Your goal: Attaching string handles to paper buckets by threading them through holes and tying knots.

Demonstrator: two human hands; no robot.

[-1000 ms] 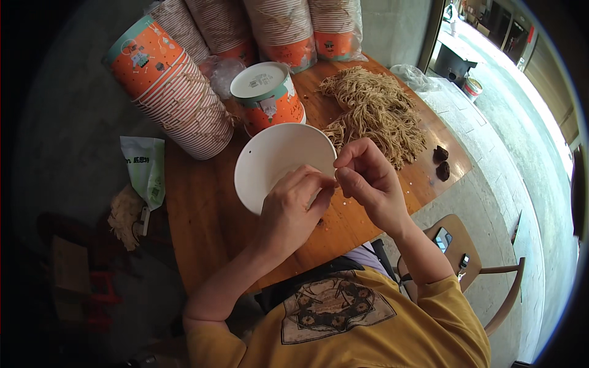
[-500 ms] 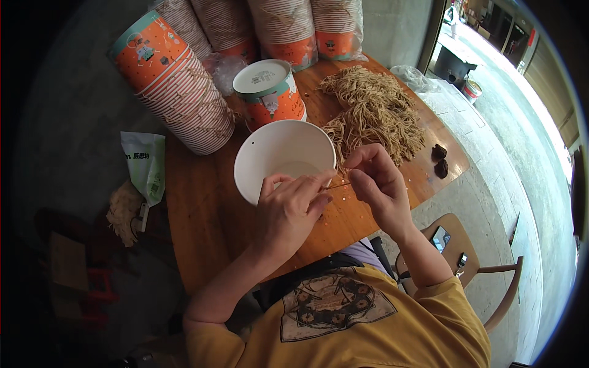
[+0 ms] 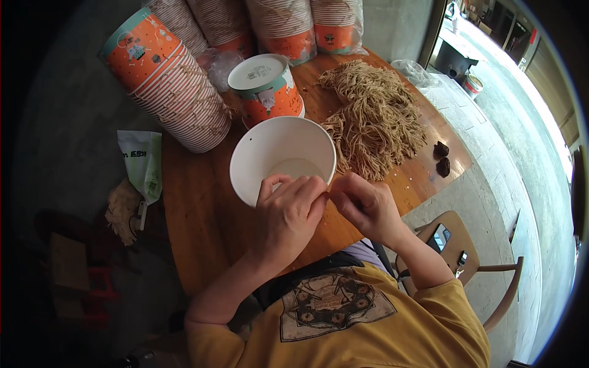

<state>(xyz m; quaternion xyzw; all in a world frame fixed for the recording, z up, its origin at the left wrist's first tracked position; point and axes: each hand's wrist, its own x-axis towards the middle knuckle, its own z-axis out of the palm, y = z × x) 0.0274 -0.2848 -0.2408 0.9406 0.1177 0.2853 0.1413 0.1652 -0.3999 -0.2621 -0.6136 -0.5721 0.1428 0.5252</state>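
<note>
A white paper bucket (image 3: 245, 168) lies tilted on the table with its mouth toward me. A small dark hole shows in its wall. My left hand (image 3: 288, 211) is closed at the near right rim, its fingers over the edge and thumb and forefinger pinched together. Right beside it, my right hand (image 3: 366, 208) pinches at the same spot, fingertips almost touching the left ones. A thin brown cord runs between the fingertips, now mostly hidden by them. Beyond the right hand lies a heap of tan cords (image 3: 377, 116).
Behind the bucket stands an upturned orange bucket (image 3: 270, 101). A leaning stack of nested buckets (image 3: 178, 92) is at left, with bagged stacks (image 3: 282, 24) at the back. Two dark lumps (image 3: 442, 158) sit near the table's right edge. A chair (image 3: 457, 245) holds a phone (image 3: 439, 238).
My right hand has moved left and down to meet the left hand, and the stretch of cord between them has shortened. The left hand stays at the bucket's rim.
</note>
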